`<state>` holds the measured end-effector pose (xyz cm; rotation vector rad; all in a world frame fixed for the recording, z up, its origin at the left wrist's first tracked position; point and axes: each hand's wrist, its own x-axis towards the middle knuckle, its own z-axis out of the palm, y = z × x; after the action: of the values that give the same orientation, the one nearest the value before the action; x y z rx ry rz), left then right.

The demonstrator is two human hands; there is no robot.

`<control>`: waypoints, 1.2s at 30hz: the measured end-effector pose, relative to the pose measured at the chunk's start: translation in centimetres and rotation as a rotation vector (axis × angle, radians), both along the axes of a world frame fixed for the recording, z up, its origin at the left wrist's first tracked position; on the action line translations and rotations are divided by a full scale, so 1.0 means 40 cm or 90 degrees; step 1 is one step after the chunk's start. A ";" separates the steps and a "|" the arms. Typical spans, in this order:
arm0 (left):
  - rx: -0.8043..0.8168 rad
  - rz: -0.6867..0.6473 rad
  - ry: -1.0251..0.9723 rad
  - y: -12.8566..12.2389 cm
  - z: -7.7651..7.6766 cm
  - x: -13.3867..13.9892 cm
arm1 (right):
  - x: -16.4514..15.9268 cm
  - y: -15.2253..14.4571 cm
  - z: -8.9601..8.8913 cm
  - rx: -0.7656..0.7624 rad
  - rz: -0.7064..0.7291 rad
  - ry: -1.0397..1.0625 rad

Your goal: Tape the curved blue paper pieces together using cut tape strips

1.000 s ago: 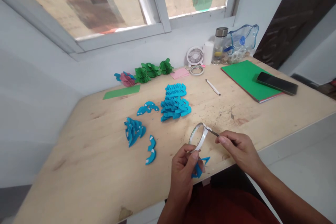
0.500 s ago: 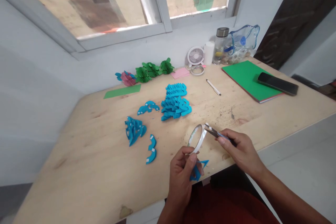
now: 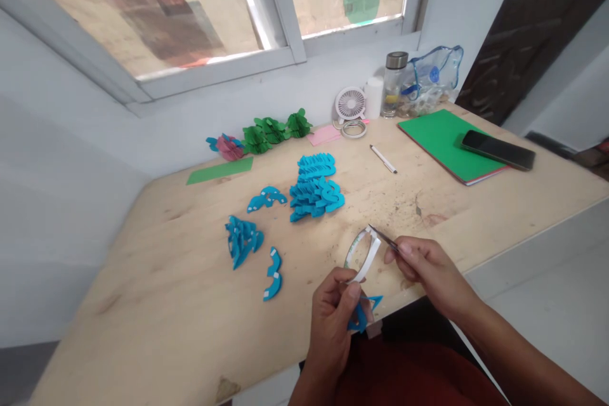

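My left hand is closed on a roll of white double-sided tape, held upright above the table's front edge. A blue paper piece is also tucked in that hand, below the roll. Between the fingers of my right hand is a dark, thin-bladed tool, seemingly scissors, its tip touching the top of the tape roll. The handles are hidden by my fingers. To the left lie a curved blue paper piece with white tape squares and a small heap of taped blue pieces.
Stacked blue paper pieces lie mid-table, near another taped piece. Behind are green paper shapes, a pink one, a second tape roll, a small fan and a bottle. A phone rests on green sheets.
The scissors blades have shifted slightly left onto the top of the tape roll, and a small white bit of tape at their tip no longer shows. My right hand has turned a little.
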<state>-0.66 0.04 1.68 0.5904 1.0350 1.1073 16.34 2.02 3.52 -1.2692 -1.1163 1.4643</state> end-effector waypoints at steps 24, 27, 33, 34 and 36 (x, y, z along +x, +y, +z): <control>0.060 -0.035 0.056 0.001 -0.006 -0.002 | -0.023 0.004 0.002 -0.017 0.011 0.009; 0.068 -0.047 0.063 0.004 -0.010 -0.004 | -0.022 0.006 -0.001 -0.011 0.010 -0.009; 0.072 -0.049 0.057 0.004 -0.016 -0.006 | -0.021 0.006 0.003 0.025 -0.007 -0.050; 0.071 -0.048 0.057 0.004 -0.017 -0.006 | -0.021 0.006 0.007 0.034 -0.011 -0.063; 0.069 -0.044 0.058 0.003 -0.015 -0.006 | -0.022 0.007 0.017 0.043 -0.013 -0.090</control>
<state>-0.88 0.17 1.08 0.7634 1.0292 1.0886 15.47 2.32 4.21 -1.3493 -1.2311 1.3265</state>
